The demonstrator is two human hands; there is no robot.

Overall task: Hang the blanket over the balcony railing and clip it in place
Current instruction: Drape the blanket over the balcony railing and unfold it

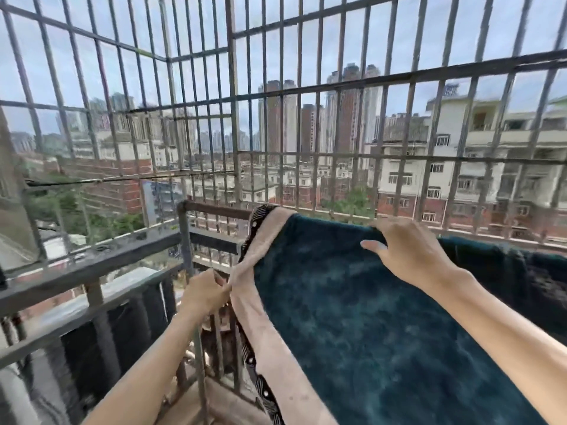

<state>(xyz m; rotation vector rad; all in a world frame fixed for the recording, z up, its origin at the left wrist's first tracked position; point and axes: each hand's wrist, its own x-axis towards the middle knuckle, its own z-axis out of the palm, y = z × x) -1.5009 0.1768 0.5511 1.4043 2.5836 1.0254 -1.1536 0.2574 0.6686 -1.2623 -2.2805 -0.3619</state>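
A dark teal blanket (352,317) with a beige border and a black patterned trim lies draped over the balcony railing (214,207), hanging down toward me. My left hand (205,291) pinches the beige border at the blanket's left edge, below the rail. At the top fold on the rail, my right hand (408,250) grips the teal fabric. More of the blanket runs off to the right along the rail. No clip shows in view.
A metal security cage (233,96) of bars encloses the balcony ahead and to the left. A lower grey rail (92,259) runs left from the corner post (184,240). Thin wires cross at left. City buildings lie beyond.
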